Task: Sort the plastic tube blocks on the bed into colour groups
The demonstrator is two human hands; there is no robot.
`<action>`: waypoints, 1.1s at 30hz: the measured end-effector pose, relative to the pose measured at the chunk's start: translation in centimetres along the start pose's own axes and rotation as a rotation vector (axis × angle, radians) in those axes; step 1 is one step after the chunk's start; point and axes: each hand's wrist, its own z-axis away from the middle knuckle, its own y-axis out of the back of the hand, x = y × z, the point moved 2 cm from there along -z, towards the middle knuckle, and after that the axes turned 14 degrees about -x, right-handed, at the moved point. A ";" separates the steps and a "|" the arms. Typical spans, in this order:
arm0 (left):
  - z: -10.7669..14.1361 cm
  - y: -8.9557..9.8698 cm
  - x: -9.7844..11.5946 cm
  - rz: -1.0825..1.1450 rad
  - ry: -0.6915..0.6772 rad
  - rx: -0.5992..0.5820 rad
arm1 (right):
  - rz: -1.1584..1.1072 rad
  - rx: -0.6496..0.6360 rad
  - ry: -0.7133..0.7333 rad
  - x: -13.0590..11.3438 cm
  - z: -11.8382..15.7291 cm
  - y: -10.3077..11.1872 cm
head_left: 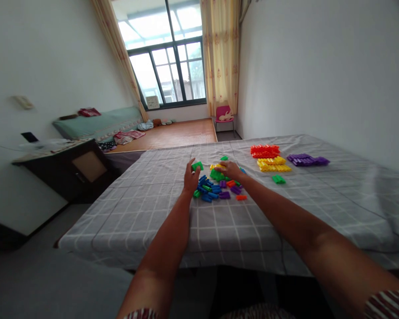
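My left hand (192,177) is at the left of a mixed pile, its thumb and fingers closed on a green plastic piece (197,166). Over the far side of the pile, my right hand (230,171) has its fingers bent down beside green pieces (217,174) and a yellow piece (220,167). What its fingertips hold is too small to make out. Nearer me in the pile lie blue pieces (207,193), purple pieces (224,195) and an orange piece (241,197). A single green piece (224,158) lies just beyond the pile.
Sorted groups stand at the right: red-orange pieces (265,151), yellow pieces (274,164), purple pieces (307,160) and a small green group (279,179). A grey checked cloth (146,212) covers the table. A dark cabinet (63,170) is at the left, and a pink chair (223,110) stands beyond.
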 end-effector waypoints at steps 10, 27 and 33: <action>0.2 -1.1 -1.1 -0.101 0.035 -0.293 | -0.648 -0.016 0.094 -0.7 1.0 -0.3; -0.8 2.1 -4.0 -0.474 0.098 -0.099 | -0.500 0.862 -0.578 23.1 17.9 13.2; -0.9 2.2 -4.6 -0.504 0.136 -0.110 | -0.204 0.517 -0.570 23.4 18.0 10.1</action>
